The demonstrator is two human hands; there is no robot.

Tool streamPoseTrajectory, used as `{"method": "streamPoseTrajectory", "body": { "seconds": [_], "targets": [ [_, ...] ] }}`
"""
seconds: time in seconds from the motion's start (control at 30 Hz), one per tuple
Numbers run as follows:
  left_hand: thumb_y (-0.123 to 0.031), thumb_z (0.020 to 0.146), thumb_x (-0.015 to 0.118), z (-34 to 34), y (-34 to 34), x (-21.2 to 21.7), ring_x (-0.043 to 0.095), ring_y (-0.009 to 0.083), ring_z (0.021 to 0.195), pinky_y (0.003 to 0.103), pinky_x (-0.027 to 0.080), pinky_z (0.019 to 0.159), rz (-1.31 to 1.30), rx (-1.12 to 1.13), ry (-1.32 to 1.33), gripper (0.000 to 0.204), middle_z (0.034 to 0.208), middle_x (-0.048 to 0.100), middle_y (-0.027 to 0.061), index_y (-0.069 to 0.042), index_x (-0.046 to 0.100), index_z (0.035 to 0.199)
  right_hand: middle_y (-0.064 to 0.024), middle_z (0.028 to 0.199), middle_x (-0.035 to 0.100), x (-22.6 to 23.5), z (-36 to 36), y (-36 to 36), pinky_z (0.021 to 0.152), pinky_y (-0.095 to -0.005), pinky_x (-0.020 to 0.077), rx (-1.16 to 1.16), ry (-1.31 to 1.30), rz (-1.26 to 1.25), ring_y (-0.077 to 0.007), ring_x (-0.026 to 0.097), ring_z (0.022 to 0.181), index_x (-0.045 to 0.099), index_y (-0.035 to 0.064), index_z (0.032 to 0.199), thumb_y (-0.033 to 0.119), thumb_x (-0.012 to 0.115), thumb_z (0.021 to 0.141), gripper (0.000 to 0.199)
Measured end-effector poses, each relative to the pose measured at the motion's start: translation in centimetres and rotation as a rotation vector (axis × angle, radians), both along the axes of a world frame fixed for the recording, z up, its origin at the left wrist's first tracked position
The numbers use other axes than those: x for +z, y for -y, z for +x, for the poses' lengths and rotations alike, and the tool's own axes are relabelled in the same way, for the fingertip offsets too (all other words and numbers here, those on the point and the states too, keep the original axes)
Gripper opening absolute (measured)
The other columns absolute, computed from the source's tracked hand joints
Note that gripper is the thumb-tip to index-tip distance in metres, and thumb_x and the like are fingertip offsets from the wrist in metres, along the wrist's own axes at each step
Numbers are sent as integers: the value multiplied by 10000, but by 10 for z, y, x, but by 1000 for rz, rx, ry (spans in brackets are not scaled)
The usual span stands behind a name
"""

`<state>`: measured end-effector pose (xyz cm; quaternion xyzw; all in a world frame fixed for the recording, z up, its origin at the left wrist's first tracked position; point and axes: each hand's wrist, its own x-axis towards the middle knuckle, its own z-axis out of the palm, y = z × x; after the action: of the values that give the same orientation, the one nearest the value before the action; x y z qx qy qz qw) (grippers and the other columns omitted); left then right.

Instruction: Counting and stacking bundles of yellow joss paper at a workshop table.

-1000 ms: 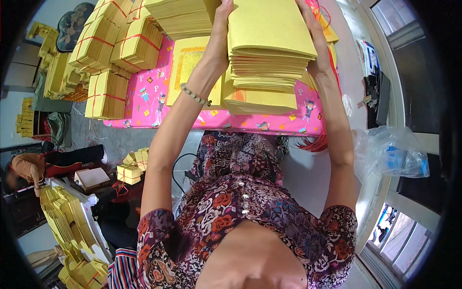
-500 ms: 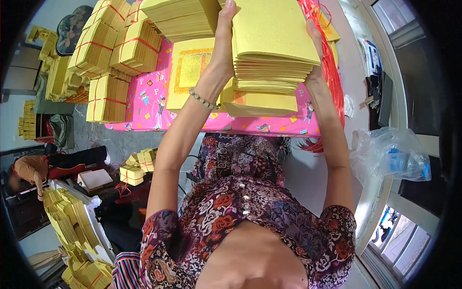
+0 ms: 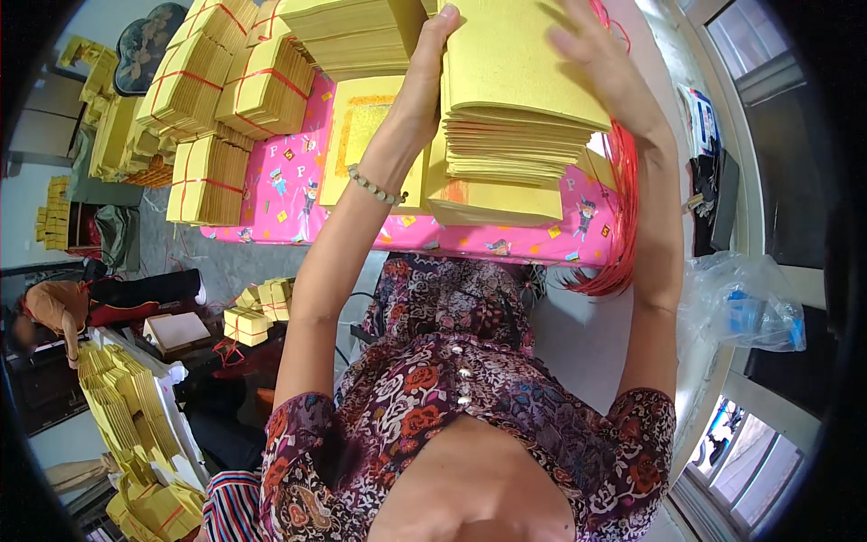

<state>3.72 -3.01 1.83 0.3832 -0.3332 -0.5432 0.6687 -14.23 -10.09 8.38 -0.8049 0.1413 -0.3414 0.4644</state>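
Observation:
A thick stack of folded yellow paper (image 3: 524,90) stands in front of me, resting on more yellow paper (image 3: 497,203) at the table's near edge. My left hand (image 3: 429,68) grips its left side, with the thumb at the upper edge and the other fingers hidden. Above the stack's right side, my right hand (image 3: 614,77) is raised with its fingers apart and slightly blurred, holding nothing. Beneath that forearm, a bundle of red plastic string (image 3: 619,226) hangs over the table's right edge. Yellow paper with an orange-bordered gold square (image 3: 366,131) lies left of the stack.
Tied yellow paper bundles (image 3: 185,90) are piled on the pink patterned tablecloth (image 3: 280,194) at the left. A taller yellow stack (image 3: 352,36) stands behind my left hand. A clear plastic bag (image 3: 741,303) hangs at the right. Another person (image 3: 59,307) bends over yellow paper at far left.
My right hand has let go of the stack's right side and lifted up and to the right, its fingers spreading. My left hand stays on the stack.

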Motion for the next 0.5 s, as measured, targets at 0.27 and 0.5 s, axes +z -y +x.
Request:
{"method": "streamPoseTrajectory", "body": {
  "seconds": [0.27,0.5],
  "targets": [
    [-625,854,426,-4,-1,-12,554,206,1093,354,479,875,-38,115,100,725,1228,520,128,-71,415,1321,-220,1486,209,-5,-3,0,1139,-425,60,-28,-377,-300,-329,83,1411,331,45,1411,375,527,906,634],
    [-675,847,390,-13,-6,1,552,214,1111,357,484,912,-44,95,86,781,1231,511,147,-57,399,1325,-228,1483,207,-1,-1,1,1139,-426,70,-48,-447,-314,-336,86,1409,336,50,1409,392,536,900,645]
  ]
}}
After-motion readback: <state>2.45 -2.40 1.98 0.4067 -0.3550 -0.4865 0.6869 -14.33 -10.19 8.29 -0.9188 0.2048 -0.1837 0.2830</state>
